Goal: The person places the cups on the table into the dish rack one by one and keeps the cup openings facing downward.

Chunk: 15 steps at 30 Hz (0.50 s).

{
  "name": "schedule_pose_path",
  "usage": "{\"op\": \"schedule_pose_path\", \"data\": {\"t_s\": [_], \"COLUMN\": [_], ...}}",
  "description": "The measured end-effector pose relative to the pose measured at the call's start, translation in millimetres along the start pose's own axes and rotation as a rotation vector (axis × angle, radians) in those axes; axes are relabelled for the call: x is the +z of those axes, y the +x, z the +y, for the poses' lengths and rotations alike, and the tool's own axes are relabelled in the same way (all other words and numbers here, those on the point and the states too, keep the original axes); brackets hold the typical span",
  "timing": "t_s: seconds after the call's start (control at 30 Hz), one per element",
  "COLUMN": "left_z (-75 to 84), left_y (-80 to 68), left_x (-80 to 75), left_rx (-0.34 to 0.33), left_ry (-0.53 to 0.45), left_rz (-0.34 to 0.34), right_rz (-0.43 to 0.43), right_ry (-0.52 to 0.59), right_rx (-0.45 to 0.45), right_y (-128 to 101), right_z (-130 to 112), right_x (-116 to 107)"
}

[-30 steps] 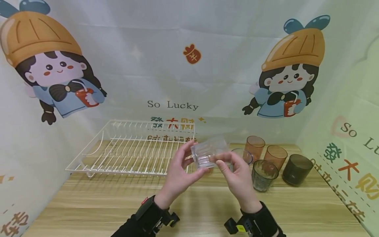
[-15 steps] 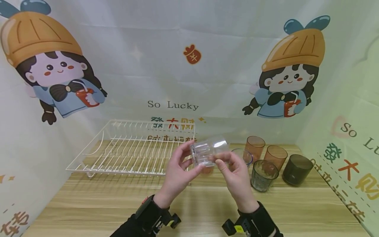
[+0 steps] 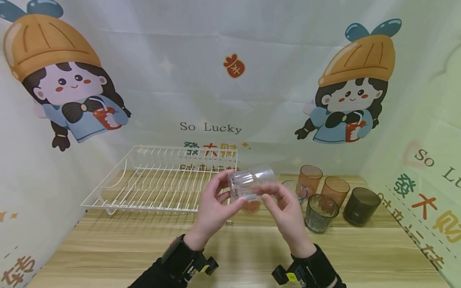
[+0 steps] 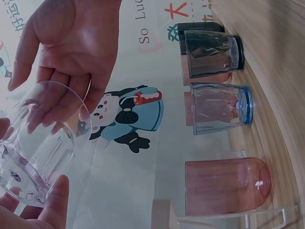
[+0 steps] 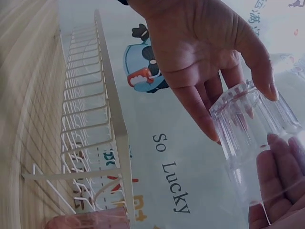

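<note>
A clear ribbed drinking glass (image 3: 248, 182) lies tilted on its side between both hands, above the table. My left hand (image 3: 212, 204) grips its thick base end, thumb on the near side and fingers behind. At the rim end, my right hand (image 3: 286, 208) holds the glass with its thumb in front and its fingers behind. Through the clear wall, the right fingers (image 4: 57, 112) show in the left wrist view. The right wrist view shows the left thumb (image 5: 264, 78) and fingers around the base of the glass (image 5: 257, 119).
A white wire dish rack (image 3: 158, 200) stands on the wooden table (image 3: 144, 248) at left. Right of the hands are a blue-rimmed glass (image 3: 300, 192), a grey glass (image 3: 320, 216), a dark cup (image 3: 361, 206) and orange tumblers (image 3: 309, 176). A pink tumbler (image 4: 224, 186) stands beside the rack.
The glass has shifted slightly left and turned a little between the hands. My left hand moved slightly left; both hands keep their hold.
</note>
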<state>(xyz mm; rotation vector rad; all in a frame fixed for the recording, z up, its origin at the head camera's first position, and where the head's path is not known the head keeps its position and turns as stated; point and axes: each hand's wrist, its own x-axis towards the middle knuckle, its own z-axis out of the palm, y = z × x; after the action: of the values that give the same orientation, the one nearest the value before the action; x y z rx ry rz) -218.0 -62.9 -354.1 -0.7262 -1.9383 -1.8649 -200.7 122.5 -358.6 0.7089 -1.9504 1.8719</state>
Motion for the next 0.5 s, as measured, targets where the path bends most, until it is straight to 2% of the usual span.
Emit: {"op": "schedule_pose_path", "data": {"t_s": [0.17,0.33,0.5], "left_z": [1.3,2.2,2.6], "left_y": [1.1,1.4,-0.6], "left_x": [-6.1,-12.4,-18.3], "left_rx": [0.007,-0.024,-0.044], "left_ry": [0.018,0.024,0.047], "left_rz": [0.015,0.026,0.033], "right_rz": [-0.025,-0.031,-0.035], "right_ry": [-0.037,-0.093,-0.132], "right_rx": [-0.030,-0.075,-0.075], "right_y": [-2,-4,-6], "right_z": [1,2,3], "right_x": [-4,-8,-12]}}
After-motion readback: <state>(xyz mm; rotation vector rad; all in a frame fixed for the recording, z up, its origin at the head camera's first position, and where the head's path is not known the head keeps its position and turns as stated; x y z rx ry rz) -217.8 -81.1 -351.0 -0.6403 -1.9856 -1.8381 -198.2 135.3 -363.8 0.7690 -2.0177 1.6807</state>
